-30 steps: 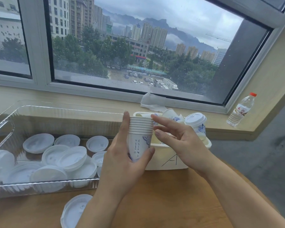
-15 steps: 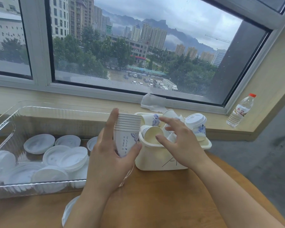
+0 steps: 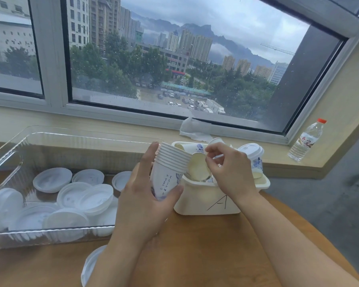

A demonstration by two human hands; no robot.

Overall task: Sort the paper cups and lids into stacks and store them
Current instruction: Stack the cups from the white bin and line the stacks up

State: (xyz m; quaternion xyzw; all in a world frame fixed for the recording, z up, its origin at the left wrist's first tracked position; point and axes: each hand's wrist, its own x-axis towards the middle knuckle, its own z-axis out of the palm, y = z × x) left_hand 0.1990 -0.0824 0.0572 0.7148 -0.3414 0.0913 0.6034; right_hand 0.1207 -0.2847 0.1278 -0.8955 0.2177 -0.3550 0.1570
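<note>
1. A clear plastic tray [image 3: 6, 162] sits at the left of the wooden bench [image 3: 205, 245], holding many loose white lids [image 3: 52, 179], some overlapping.
2. One more white lid [image 3: 89, 266] lies on the bench just in front of the tray, partly hidden by the left forearm.
3. The left hand [image 3: 141, 204] grasps a stack of nested paper cups [image 3: 168, 172], thumb on the near side and fingers up the far side; the stack is tilted, its rims leaning right, held above the bench between tray and bin.
4. The right hand [image 3: 230, 172] pinches the rim of a single paper cup [image 3: 197, 166] with curled fingers; its open mouth faces the stack, just beside the stacked rims.
5. Below sits a white bin [image 3: 205, 201] marked "A", with more cups inside; how many is hard to tell.
6. A lidded cup [image 3: 253, 156] stands at the bin's right end.
7. A water bottle [image 3: 307, 139] stands on the windowsill [image 3: 91, 123], far right.
</note>
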